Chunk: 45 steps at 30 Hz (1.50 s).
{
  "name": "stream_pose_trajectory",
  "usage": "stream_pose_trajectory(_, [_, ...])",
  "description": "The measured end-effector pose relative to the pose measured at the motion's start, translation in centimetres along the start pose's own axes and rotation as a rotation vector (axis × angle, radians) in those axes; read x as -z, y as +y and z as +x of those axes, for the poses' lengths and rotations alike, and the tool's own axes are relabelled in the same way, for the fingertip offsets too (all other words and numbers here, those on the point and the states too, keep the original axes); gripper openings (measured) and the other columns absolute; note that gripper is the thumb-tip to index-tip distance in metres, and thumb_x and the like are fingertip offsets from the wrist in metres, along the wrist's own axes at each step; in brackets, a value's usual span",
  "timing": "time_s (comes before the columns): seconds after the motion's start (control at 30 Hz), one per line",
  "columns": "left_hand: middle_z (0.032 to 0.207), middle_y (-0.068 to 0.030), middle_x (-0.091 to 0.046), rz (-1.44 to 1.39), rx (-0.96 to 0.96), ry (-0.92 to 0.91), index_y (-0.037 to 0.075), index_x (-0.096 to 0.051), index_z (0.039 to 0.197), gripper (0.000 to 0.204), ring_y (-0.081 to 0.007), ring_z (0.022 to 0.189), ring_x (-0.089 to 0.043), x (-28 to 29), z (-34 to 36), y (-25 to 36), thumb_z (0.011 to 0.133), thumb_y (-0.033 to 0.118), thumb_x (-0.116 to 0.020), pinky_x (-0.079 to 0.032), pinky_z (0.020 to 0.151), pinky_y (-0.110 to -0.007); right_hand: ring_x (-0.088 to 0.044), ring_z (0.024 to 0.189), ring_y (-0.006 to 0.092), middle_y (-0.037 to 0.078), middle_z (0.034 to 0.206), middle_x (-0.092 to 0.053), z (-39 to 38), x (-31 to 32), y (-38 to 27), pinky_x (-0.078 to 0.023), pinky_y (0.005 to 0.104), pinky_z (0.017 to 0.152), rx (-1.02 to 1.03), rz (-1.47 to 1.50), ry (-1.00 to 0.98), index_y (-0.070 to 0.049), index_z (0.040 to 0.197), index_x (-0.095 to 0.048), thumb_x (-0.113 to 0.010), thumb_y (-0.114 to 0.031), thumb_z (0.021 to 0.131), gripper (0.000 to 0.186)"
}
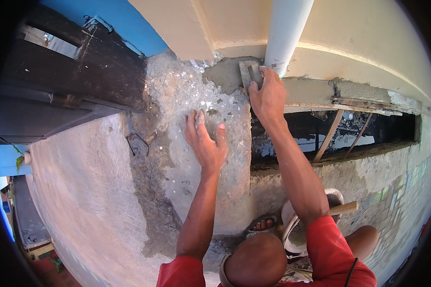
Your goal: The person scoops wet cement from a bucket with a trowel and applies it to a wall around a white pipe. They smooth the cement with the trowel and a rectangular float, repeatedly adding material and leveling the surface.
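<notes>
My right hand (268, 98) grips a flat metal trowel (247, 72) against the wet grey mortar patch (219, 75) at the base of the cream wall, beside a white vertical pipe (288, 31). Lower and to the left, my left hand (205, 141) has its fingers apart on or just above the rough, speckled concrete (172, 86), holding nothing. Grey dust coats some fingertips. Just right of my hands is a long, dark opening (385, 131) with wooden sticks (329, 136) across it and fresh mortar along its edges.
A dark metal panel (81, 76) and blue wall (151, 26) stand at left. A bent wire (141, 138) lies on the concrete. A white bucket (336, 195) with a wooden handle (347, 207) sits below the opening, near my knee and sandalled foot (262, 225). A plant (19, 160) shows far left.
</notes>
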<state>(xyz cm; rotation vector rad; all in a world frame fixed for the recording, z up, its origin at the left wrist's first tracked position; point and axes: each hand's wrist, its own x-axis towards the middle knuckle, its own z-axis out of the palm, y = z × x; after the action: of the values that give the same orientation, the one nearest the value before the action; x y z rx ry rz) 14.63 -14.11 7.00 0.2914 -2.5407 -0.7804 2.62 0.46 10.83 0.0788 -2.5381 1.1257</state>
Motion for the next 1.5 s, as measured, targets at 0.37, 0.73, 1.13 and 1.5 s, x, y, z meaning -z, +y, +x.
stream_pose_trajectory(0.37, [0.147, -0.0225, -0.036, -0.006, 0.003, -0.004, 0.001, -0.043, 0.140, 0.059, -0.0416, 0.141, -0.026, 0.2, 0.0, 0.0, 0.094, 0.034, -0.061, -0.021, 0.114, -0.055, -0.056, 0.097, 0.0408, 0.024, 0.105, -0.059, -1.0, -1.1, -3.0, -0.046, 0.0471, 0.086, 0.156, 0.048, -0.144, 0.003, 0.119, -0.055, -0.064, -0.003, 0.078, 0.042])
stream_pose_trajectory(0.73, [0.147, -0.0221, -0.036, 0.008, -0.024, -0.009, 0.001, -0.045, 0.138, 0.058, -0.0422, 0.141, -0.026, 0.0, -0.1, 0.0, 0.094, 0.035, -0.061, -0.021, 0.114, -0.057, -0.056, 0.097, 0.0437, 0.025, 0.106, -0.057, -0.2, -3.5, -0.5, -0.046, 0.0499, 0.085, -0.138, 0.016, 0.218, 0.005, 0.117, -0.053, -0.065, -0.006, 0.080, 0.041])
stream_pose_trajectory(1.13, [0.147, -0.0228, -0.034, -0.018, -0.016, -0.014, 0.000, -0.042, 0.139, 0.059, -0.0414, 0.142, -0.024, 0.1, -0.1, 0.1, 0.094, 0.033, -0.061, -0.019, 0.114, -0.056, -0.056, 0.097, 0.0420, 0.025, 0.105, -0.057, -0.1, -4.5, -2.4, -0.048, 0.0482, 0.083, -0.002, 0.056, 0.001, 0.005, 0.120, -0.057, -0.065, -0.005, 0.080, 0.041])
stream_pose_trajectory(1.5, [0.147, -0.0249, -0.034, -0.216, -0.037, 0.040, -0.004, -0.038, 0.140, 0.057, -0.0405, 0.139, -0.029, 0.7, -0.4, -0.7, 0.095, 0.024, -0.055, -0.023, 0.114, -0.053, -0.056, 0.092, 0.0387, 0.021, 0.098, -0.057, -2.3, -2.9, -4.9, -0.047, 0.0467, 0.082, 0.101, 0.116, -0.080, 0.003, 0.119, -0.059, -0.065, -0.003, 0.080, 0.040])
